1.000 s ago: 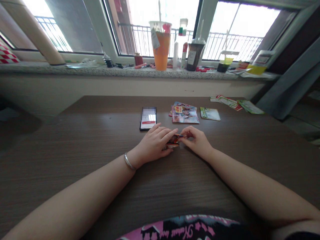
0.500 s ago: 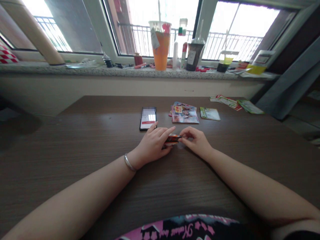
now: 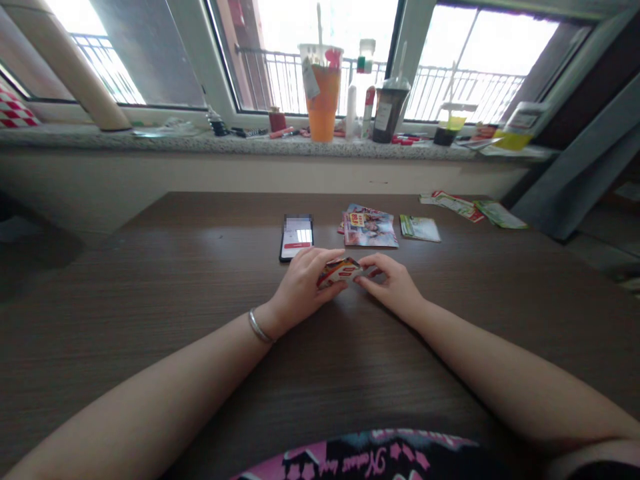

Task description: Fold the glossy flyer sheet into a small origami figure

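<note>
A small folded printed leaflet (image 3: 343, 272), white, red and orange, is held just above the table in front of me. My left hand (image 3: 307, 283) grips its left side, fingers over the top and thumb along the near edge. At the right end, my right hand (image 3: 393, 283) has its curved index finger and thumb at the leaflet's corner. There is a small gap between those two fingertips. Just beyond my left fingers lies a phone (image 3: 297, 237) with its screen lit.
Colourful printed leaflets (image 3: 370, 229) overlap behind my hands, beside a small green-and-white stack of cards (image 3: 420, 228). More printed papers (image 3: 457, 205) lie at the table's far right. On the windowsill (image 3: 175, 141) stand an orange drink cup (image 3: 323, 100), a dark cup (image 3: 389, 113) and several bottles.
The leaflet has tilted so its white and red printed face shows more. My left fingers have drawn in over it and off the phone's lower edge. The right fingertips have parted slightly.
</note>
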Demonstrator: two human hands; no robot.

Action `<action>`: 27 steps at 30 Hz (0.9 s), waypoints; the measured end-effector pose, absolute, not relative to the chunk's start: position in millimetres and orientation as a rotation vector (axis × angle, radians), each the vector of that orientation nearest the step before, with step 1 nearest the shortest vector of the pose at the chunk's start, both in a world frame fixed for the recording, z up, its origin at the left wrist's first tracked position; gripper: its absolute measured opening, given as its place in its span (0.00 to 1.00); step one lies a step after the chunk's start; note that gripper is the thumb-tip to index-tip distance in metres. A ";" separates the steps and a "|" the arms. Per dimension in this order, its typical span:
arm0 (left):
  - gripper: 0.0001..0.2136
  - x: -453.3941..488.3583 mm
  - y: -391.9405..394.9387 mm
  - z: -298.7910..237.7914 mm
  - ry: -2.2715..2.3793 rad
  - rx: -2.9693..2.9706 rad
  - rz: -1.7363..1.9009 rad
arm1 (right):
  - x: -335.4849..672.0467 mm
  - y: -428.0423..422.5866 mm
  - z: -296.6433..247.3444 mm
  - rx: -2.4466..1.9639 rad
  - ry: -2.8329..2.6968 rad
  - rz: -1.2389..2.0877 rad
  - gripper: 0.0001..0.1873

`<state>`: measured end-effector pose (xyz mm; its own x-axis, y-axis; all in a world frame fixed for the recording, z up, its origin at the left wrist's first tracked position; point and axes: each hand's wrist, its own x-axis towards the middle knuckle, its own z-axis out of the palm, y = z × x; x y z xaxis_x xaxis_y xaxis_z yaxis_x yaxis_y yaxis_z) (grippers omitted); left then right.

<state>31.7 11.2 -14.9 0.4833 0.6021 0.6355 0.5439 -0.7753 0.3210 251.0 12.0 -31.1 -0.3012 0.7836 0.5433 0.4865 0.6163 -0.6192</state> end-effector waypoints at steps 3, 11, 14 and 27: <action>0.16 32.1 8.3 -10.9 0.957 2.608 1.181 | 248.8 7.6 -24.7 -0.950 -1.961 0.368 0.06; 0.09 34.7 6.8 -6.5 0.996 2.521 1.224 | 247.4 0.5 -14.8 -0.866 -1.922 0.276 0.05; 0.07 35.4 7.5 -5.7 0.971 2.518 1.253 | 247.2 0.8 -15.4 -0.849 -1.915 0.262 0.05; 0.04 37.1 8.6 -9.4 0.945 2.524 1.246 | 246.6 0.3 -15.2 -0.833 -1.932 0.206 0.04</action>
<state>37.1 8.6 -9.4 0.4492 0.6092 0.6536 0.4652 -0.7840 0.4110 246.6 0.3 -15.2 -0.2817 0.6298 0.7239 0.4631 0.7500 -0.4723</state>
